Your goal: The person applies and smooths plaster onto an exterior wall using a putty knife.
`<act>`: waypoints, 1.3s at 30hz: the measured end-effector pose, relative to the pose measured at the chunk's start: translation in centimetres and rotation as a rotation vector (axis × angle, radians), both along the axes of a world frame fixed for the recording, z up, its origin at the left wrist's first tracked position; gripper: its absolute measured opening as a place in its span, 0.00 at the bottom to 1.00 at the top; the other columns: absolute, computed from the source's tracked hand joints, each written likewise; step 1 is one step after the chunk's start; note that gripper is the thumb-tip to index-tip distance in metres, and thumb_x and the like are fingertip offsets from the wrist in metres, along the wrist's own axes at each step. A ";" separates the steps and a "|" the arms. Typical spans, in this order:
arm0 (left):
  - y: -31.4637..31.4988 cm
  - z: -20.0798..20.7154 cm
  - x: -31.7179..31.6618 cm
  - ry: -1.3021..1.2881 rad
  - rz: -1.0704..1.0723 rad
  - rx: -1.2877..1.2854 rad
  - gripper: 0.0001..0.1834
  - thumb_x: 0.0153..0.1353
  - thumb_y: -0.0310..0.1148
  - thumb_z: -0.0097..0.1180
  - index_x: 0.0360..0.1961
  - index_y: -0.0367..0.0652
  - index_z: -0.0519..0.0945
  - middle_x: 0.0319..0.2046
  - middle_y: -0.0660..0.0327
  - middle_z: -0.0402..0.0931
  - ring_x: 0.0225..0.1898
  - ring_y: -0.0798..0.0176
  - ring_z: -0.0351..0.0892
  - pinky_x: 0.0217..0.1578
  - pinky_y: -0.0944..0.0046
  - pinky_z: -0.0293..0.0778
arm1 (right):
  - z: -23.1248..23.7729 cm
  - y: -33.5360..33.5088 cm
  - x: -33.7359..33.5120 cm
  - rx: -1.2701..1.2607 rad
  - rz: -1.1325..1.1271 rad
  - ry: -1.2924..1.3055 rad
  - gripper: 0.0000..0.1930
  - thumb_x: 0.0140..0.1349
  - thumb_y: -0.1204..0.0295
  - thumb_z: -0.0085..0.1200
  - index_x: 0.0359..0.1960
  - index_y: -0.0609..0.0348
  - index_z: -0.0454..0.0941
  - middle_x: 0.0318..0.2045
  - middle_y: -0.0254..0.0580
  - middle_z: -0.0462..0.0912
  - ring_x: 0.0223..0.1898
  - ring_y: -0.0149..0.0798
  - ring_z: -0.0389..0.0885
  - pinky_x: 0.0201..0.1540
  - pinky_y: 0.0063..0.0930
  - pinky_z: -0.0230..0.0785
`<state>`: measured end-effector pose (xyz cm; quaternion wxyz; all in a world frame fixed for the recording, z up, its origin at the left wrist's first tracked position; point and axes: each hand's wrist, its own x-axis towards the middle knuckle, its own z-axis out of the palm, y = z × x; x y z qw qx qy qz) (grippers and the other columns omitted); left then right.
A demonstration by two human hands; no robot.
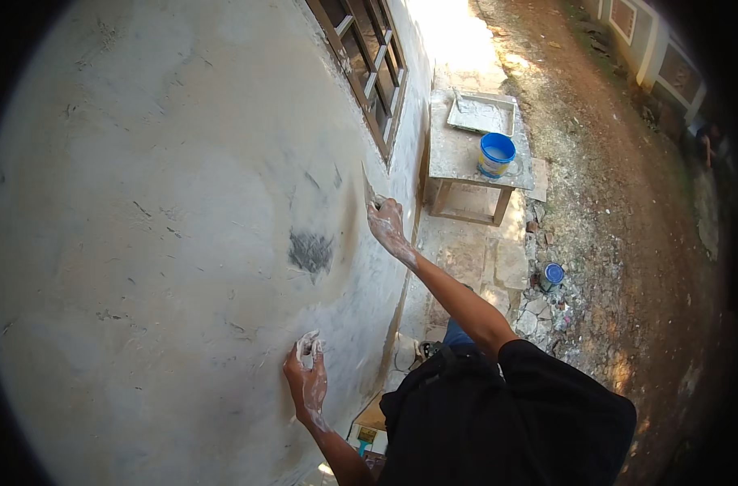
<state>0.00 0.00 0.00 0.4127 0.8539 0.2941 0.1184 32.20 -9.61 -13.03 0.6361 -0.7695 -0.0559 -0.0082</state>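
My right hand (387,224), smeared with white filler, is stretched out and grips a thin putty knife (368,186) whose blade lies flat against the pale plastered wall (158,202). Lower on the wall, my left hand (306,379) is closed around a lump of white filler (308,347) and rests on the surface. A dark grey rough patch (310,252) shows on the wall between the two hands. My black sleeve fills the lower middle of the view.
A brown-framed window (369,65) is set in the wall above. Beyond it stands a concrete table (474,158) with a blue bucket (496,154) and a tray of white filler (482,115). A small blue can (552,275) lies among rubble on the dirt ground.
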 end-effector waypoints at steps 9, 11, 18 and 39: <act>1.7 -1.4 -0.5 0.009 -0.013 0.075 0.12 0.60 0.26 0.55 0.45 0.36 0.80 0.39 0.50 0.81 0.40 0.51 0.80 0.44 0.55 0.73 | -0.2 6.6 -10.3 -0.067 0.180 -0.470 0.09 0.54 0.72 0.53 0.29 0.68 0.75 0.28 0.57 0.78 0.27 0.57 0.77 0.32 0.45 0.70; 1.9 -1.3 -0.4 0.031 -0.028 0.095 0.12 0.60 0.27 0.56 0.45 0.36 0.80 0.39 0.49 0.81 0.40 0.51 0.80 0.44 0.56 0.73 | 0.7 4.5 -14.3 -0.059 0.226 -0.506 0.09 0.53 0.73 0.54 0.30 0.68 0.75 0.26 0.55 0.77 0.26 0.54 0.77 0.30 0.42 0.70; 1.4 -1.1 0.6 0.011 -0.049 0.109 0.11 0.61 0.27 0.55 0.44 0.36 0.80 0.38 0.50 0.81 0.39 0.54 0.80 0.44 0.58 0.73 | 1.4 -1.1 -3.7 -0.056 -0.044 -0.027 0.13 0.58 0.68 0.51 0.32 0.70 0.78 0.26 0.63 0.79 0.30 0.58 0.78 0.38 0.48 0.69; 0.3 -1.1 2.2 0.076 -0.054 0.060 0.12 0.60 0.29 0.56 0.44 0.37 0.81 0.38 0.49 0.81 0.39 0.49 0.79 0.45 0.56 0.71 | 4.9 2.8 0.2 -0.079 -0.060 -0.217 0.14 0.59 0.68 0.52 0.38 0.70 0.80 0.30 0.62 0.80 0.33 0.59 0.78 0.40 0.49 0.69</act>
